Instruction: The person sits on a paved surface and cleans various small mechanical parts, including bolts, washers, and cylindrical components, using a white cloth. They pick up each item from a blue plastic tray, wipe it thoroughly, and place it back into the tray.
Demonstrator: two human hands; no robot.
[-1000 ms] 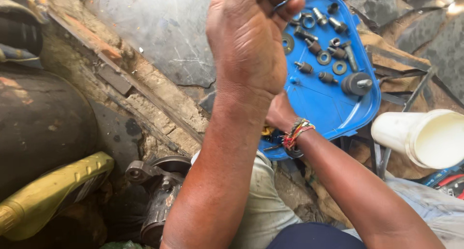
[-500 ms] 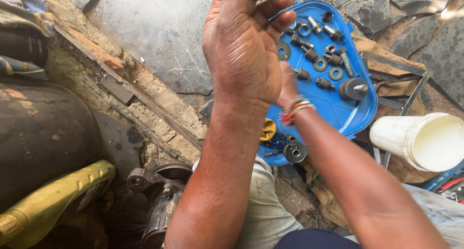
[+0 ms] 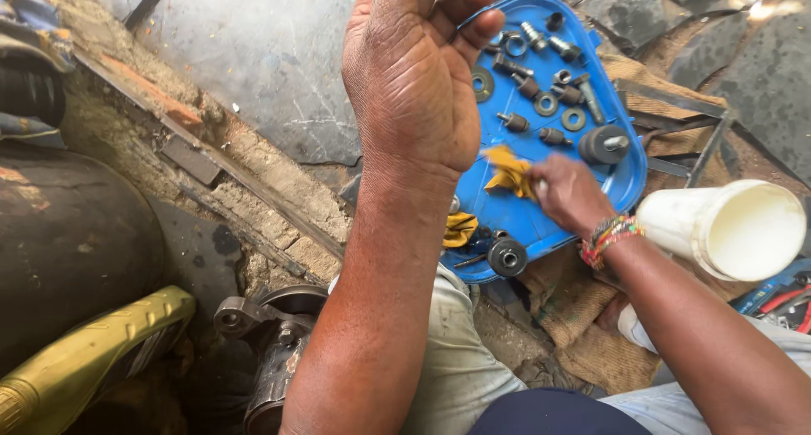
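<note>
My right hand (image 3: 568,192) pinches yellow rag (image 3: 509,170) over blue tray (image 3: 541,224); left hand (image 3: 414,67) raised nearer camera, fingers curled, contents unclear.

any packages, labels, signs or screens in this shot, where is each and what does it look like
No labels, signs or screens show; two containers only.
White plastic tub: at the right, lying on its side, round, open mouth facing the camera, cream inside.
Blue plastic tray: top centre, rounded corners, holding dark metal bolts, washers and bushings.
The right hand holds a yellow rag over the tray; the left hand is raised above it.
</note>
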